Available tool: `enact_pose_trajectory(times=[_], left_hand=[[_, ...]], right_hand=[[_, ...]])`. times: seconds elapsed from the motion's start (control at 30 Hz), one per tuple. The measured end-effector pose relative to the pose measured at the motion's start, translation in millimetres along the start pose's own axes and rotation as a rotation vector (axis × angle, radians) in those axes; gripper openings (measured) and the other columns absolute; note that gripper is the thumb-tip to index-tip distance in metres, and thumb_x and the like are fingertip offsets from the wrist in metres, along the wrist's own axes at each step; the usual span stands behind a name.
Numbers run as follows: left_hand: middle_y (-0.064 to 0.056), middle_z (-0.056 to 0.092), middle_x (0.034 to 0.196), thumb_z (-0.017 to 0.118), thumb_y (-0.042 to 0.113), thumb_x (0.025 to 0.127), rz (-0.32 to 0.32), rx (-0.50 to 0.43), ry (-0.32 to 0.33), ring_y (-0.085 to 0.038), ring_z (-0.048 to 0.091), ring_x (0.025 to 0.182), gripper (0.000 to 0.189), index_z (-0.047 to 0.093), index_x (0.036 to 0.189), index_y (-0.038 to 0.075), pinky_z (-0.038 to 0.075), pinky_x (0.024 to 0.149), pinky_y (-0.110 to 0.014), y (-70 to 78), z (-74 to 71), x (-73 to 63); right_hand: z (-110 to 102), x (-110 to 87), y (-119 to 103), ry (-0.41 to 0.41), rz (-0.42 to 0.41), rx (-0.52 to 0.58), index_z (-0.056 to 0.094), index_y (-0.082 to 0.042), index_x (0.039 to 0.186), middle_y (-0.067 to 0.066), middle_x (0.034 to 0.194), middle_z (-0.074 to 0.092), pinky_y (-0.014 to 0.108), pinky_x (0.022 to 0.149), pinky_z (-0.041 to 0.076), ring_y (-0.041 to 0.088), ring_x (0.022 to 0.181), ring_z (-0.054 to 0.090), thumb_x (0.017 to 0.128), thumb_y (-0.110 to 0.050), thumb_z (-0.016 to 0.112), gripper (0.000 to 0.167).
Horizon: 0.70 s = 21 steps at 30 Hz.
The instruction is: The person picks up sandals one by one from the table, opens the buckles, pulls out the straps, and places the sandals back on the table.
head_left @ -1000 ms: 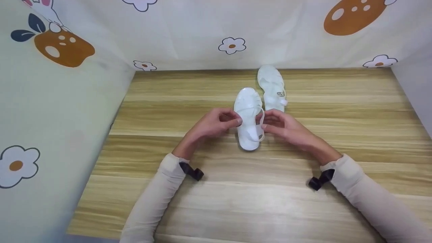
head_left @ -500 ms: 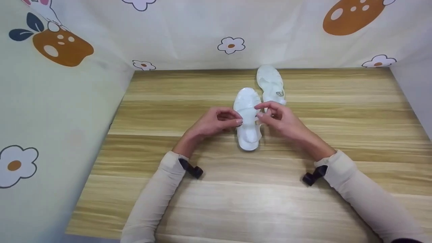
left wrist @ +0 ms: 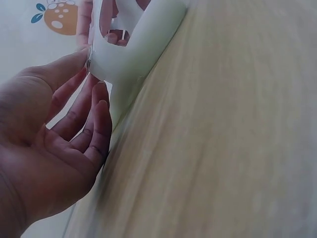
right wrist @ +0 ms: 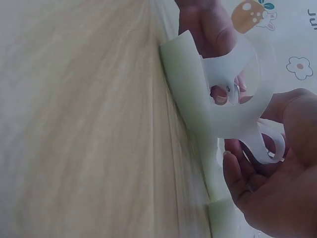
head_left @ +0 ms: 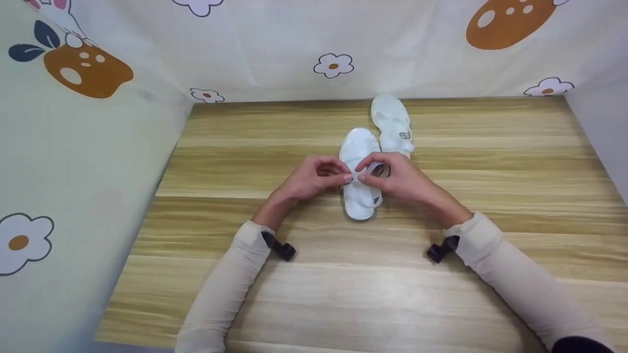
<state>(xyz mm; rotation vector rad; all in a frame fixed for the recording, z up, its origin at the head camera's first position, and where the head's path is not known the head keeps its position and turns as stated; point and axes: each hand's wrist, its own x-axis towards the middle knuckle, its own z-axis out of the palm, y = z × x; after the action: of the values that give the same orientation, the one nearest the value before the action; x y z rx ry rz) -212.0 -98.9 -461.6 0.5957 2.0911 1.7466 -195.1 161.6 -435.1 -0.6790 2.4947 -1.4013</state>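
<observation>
A white jelly sandal [head_left: 359, 142] lies sole down on the wooden table, toe pointing away. My left hand [head_left: 314, 177] pinches its left side, where a small metal buckle [right wrist: 230, 89] shows in the right wrist view. From the other side, my right hand [head_left: 400, 177] pinches the sandal's thin ankle strap [right wrist: 271, 158], which bends in a loop over the upper. Both sets of fingertips are close together above the sandal. Its strap end is hidden behind the fingers. The mate sandal [head_left: 388, 112] lies just beyond, to the right, with a small buckle on its strap.
Wood-grain table [head_left: 255, 147] surface surrounds the sandals. A pale cloth backdrop [head_left: 274, 44] with flower and orange prints rises along the back and left. A plain pale wall [head_left: 601, 122] borders the right. Each wrist wears a small black camera [head_left: 284, 251].
My right hand has let the ankle strap drop, moved left, and taken hold of it again, pulling it over the sandal toward the left fingers. My left hand stays put.
</observation>
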Motion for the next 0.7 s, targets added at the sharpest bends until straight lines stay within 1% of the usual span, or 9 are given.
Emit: enact_pose_trajectory(times=[0.07,0.13,0.27,0.37,0.47,0.57,0.7], left_hand=[[-0.002,0.078,0.094,0.083,0.018,0.097,0.009,0.006,0.005,-0.021,0.071,0.087,0.016,0.079,0.108,0.008,0.058,0.078,-0.028,-0.6,1.0,0.0],[0.000,0.077,0.093,0.084,0.019,0.097,0.009,0.008,0.012,-0.019,0.071,0.087,0.015,0.078,0.106,0.009,0.058,0.079,-0.028,-1.2,2.0,0.2],[0.002,0.075,0.090,0.084,0.019,0.097,0.004,0.005,0.023,-0.014,0.070,0.085,0.012,0.075,0.099,0.012,0.058,0.078,-0.026,-2.0,3.7,0.6],[0.001,0.076,0.090,0.085,0.020,0.096,-0.011,-0.002,0.027,-0.015,0.073,0.087,0.012,0.074,0.096,0.014,0.059,0.079,-0.026,-2.7,2.8,0.4],[-0.002,0.079,0.094,0.086,0.024,0.096,-0.038,-0.004,0.023,-0.018,0.076,0.092,0.013,0.077,0.097,0.014,0.061,0.082,-0.028,-3.5,-0.5,-0.3],[-0.006,0.081,0.100,0.085,0.025,0.097,-0.071,-0.032,-0.008,-0.019,0.077,0.096,0.015,0.079,0.102,0.012,0.063,0.087,-0.031,-4.5,-5.8,-1.4],[-0.010,0.080,0.106,0.082,0.017,0.098,-0.094,-0.137,-0.068,-0.019,0.077,0.099,0.017,0.077,0.111,0.007,0.065,0.092,-0.035,-6.8,-13.6,-3.2]], right_hand=[[1.1,1.6,-0.9,0.010,-0.005,-0.013,0.078,-0.014,0.114,0.006,0.103,0.076,0.027,0.080,0.053,0.019,0.095,0.066,0.101,-0.021,0.076,0.015],[2.3,2.8,-2.9,0.028,-0.024,-0.034,0.078,-0.014,0.114,0.005,0.103,0.075,0.031,0.081,0.054,0.019,0.094,0.066,0.101,-0.018,0.075,0.014],[6.5,6.0,-9.8,0.062,-0.106,-0.096,0.079,-0.010,0.111,0.007,0.109,0.077,0.044,0.091,0.056,0.026,0.105,0.069,0.101,-0.013,0.075,0.012],[10.5,8.0,-14.7,0.074,-0.172,-0.154,0.080,-0.007,0.110,0.009,0.110,0.078,0.048,0.098,0.056,0.028,0.110,0.070,0.101,-0.010,0.074,0.011],[13.7,8.0,-15.0,0.067,-0.198,-0.183,0.080,-0.007,0.111,0.008,0.108,0.079,0.047,0.101,0.055,0.025,0.108,0.071,0.101,-0.010,0.073,0.013],[14.5,6.9,-12.0,0.044,-0.200,-0.180,0.080,-0.009,0.113,0.006,0.106,0.079,0.046,0.099,0.054,0.022,0.104,0.071,0.101,-0.014,0.075,0.014],[13.0,6.4,-8.6,0.011,-0.192,-0.157,0.081,-0.010,0.111,0.004,0.100,0.079,0.044,0.095,0.054,0.021,0.099,0.069,0.099,-0.016,0.080,0.014]])
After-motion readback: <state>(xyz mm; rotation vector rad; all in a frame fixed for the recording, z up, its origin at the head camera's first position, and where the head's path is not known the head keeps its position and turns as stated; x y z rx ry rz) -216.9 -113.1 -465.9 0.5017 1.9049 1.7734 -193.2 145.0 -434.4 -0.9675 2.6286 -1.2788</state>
